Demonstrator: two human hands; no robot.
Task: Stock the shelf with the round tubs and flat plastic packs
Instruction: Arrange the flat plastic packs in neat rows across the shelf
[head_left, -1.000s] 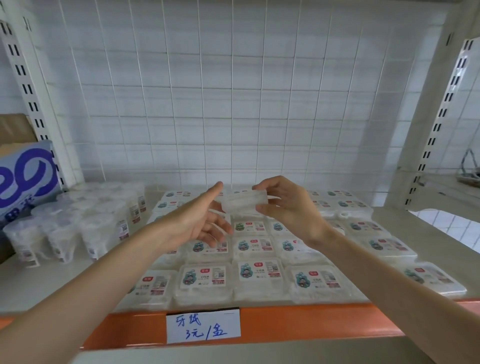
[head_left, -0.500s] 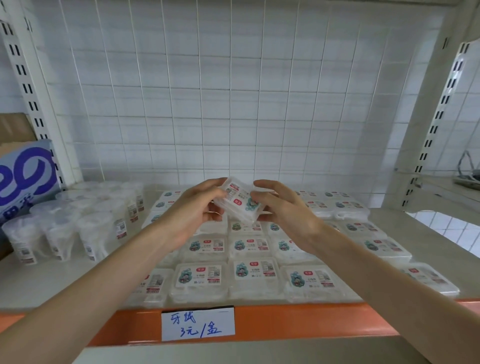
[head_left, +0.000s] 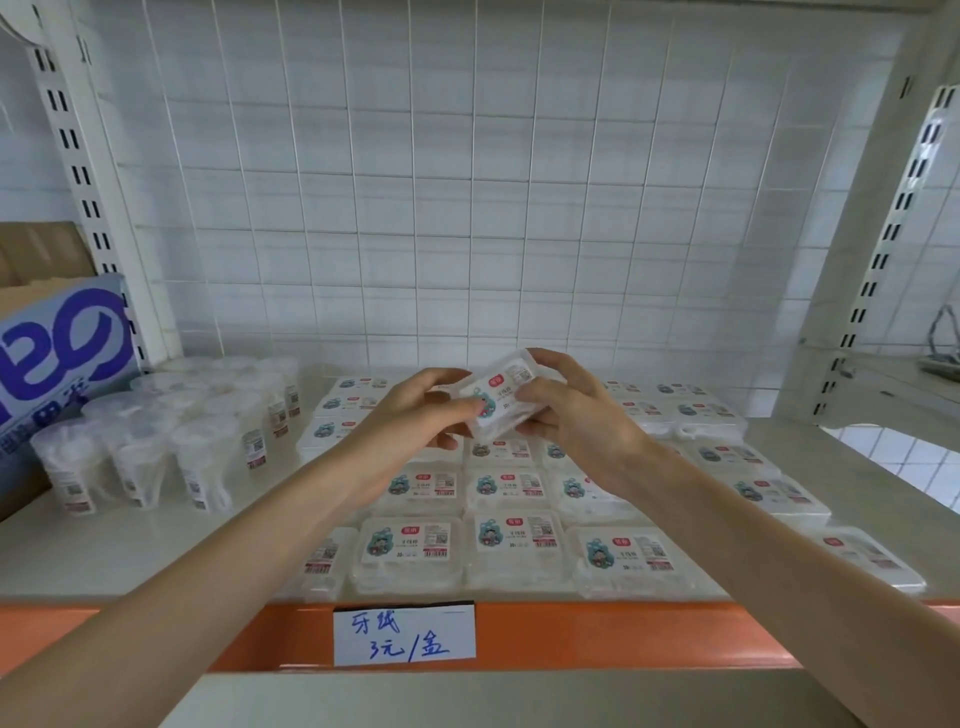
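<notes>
Both my hands hold one flat clear plastic pack (head_left: 500, 396) with a printed label, tilted label-up above the shelf. My left hand (head_left: 415, 421) grips its left end with thumb on the label; my right hand (head_left: 566, 410) pinches its right end. Below them, several flat packs (head_left: 511, 540) lie in rows on the beige shelf (head_left: 104, 545). A cluster of several round clear tubs (head_left: 202, 462) stands upright at the left of the shelf.
A blue and white carton (head_left: 57, 358) and brown cardboard sit at the far left. White slotted uprights (head_left: 98, 208) frame the bay and a wire grid backs it. An orange front rail (head_left: 571, 634) carries a handwritten price tag (head_left: 404, 635).
The pack has turned from edge-on to label-up and tilted, and my left hand, which was only touching it, now grips its left end.
</notes>
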